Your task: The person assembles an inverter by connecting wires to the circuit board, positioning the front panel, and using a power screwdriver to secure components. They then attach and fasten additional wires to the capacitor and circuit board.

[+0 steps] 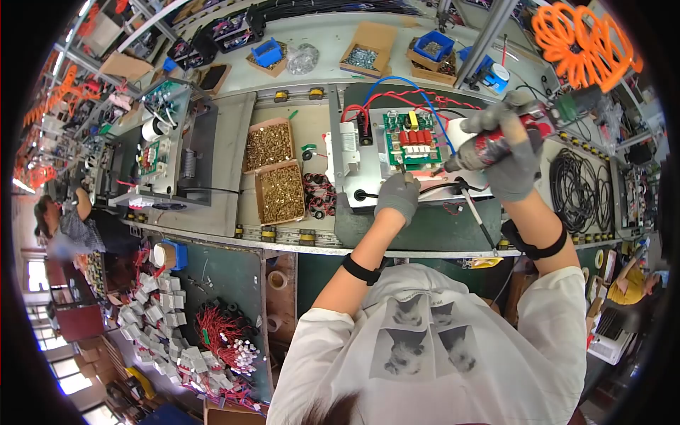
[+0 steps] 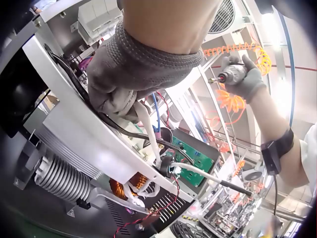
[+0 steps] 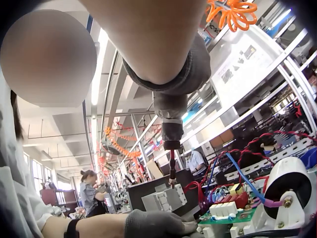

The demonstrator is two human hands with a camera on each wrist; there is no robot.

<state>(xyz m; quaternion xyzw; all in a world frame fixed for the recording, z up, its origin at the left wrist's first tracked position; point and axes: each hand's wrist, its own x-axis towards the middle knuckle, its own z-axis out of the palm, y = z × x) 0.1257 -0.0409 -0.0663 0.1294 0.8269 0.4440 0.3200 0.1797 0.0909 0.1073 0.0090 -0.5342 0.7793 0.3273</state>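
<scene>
My right hand (image 1: 511, 159) grips a powered screwdriver (image 1: 483, 150), held above the right side of an open metal chassis (image 1: 360, 178). In the right wrist view the driver's long bit (image 3: 172, 166) points down. My left hand (image 1: 400, 195) is at the chassis front, close to the lower edge of a green circuit board (image 1: 390, 127) with red and white parts. Its fingers are bent in the left wrist view, beside a white-sleeved cable (image 2: 147, 126); I cannot tell whether they hold anything. A black cable (image 1: 428, 188) runs beside that hand.
Boxes of brass fasteners (image 1: 279, 193) and a bundle of black-red parts (image 1: 320, 197) are left of the chassis. Coiled black cable (image 1: 577, 191) lies right. Blue bins (image 1: 433, 45) stand behind, and an orange coiled hose (image 1: 581, 46) hangs upper right. Another chassis (image 1: 173, 166) is farther left.
</scene>
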